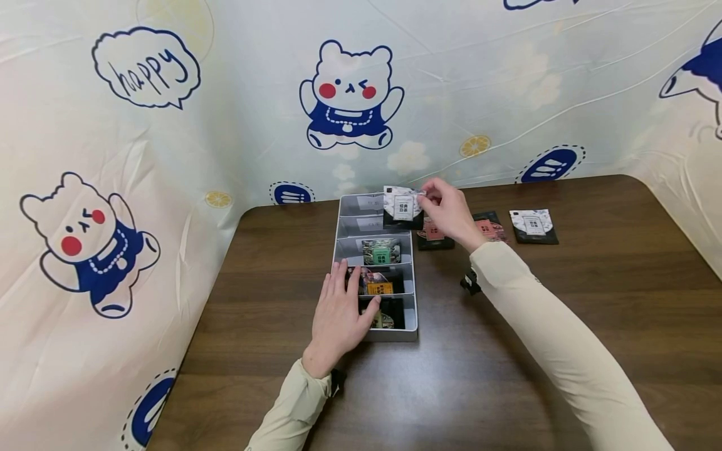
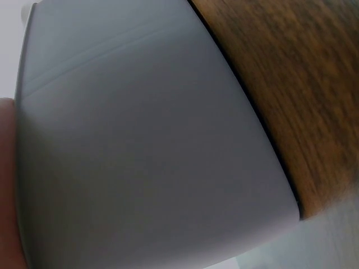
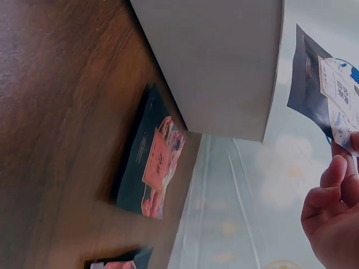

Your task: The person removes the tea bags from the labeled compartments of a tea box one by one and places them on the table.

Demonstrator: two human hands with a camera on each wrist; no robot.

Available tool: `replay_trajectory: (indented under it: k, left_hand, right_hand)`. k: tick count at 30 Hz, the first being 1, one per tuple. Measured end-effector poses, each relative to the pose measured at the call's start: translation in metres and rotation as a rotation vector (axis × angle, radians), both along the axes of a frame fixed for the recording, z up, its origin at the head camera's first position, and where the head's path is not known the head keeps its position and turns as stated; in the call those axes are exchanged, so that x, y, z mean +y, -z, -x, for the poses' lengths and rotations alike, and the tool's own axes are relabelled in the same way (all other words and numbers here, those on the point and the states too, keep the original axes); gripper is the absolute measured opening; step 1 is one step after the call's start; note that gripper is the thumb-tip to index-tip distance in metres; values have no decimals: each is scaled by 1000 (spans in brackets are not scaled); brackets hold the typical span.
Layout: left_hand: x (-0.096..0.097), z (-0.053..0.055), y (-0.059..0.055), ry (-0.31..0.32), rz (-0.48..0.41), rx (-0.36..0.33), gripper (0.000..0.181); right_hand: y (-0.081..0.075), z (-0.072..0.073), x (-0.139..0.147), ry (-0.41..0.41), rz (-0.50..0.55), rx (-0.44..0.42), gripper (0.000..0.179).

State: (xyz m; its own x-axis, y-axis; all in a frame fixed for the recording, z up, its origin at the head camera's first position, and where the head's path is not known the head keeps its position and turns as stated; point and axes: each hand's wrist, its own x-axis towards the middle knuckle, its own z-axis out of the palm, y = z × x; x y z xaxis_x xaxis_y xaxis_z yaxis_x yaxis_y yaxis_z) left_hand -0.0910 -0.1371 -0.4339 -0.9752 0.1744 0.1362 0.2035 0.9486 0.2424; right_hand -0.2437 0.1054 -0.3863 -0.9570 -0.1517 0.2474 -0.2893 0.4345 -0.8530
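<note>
My right hand point(image 1: 448, 210) pinches a black-and-white tea sachet point(image 1: 403, 210) by its edge, above the far end of a grey divided box point(image 1: 414, 316). In the right wrist view the same sachet point(image 3: 314, 89) hangs from thumb and fingers, higher than the box wall. My left hand point(image 1: 338, 313) rests with spread fingers on the box's left side, over the near compartments. Inside lie a green-labelled sachet point(image 1: 381, 252), an orange-labelled one point(image 1: 380, 287) and, nearest, a dark one point(image 1: 395, 313) partly hidden by the thumb. The left wrist view is mostly box wall point(image 2: 157, 145).
Right of the box, two red-labelled sachets point(image 1: 434, 233) lie on the brown table point(image 1: 592, 313), partly covered by the right hand and forearm. Another white-and-black sachet point(image 1: 533, 226) lies farther right. A printed curtain point(image 1: 451, 75) hangs behind the table.
</note>
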Motion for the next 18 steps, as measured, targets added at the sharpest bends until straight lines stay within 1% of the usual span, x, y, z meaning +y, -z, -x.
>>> replay_trajectory:
  k: [4,9,16,18]
  left_hand:
    - [0,0,-1,-1,3,-1,69]
    - [0,0,-1,0,4,-5,69]
    - [0,0,-1,0,4,-14,69]
    - [0,0,-1,-1,1,-15,69]
  right_hand:
    - [0,-3,9,22,-4,-10,21]
    - [2,-5,21,53,14,-25,21]
    - [9,-7,34,114,-11,0,20]
    - [11,-8,37,126,-13,-5,20]
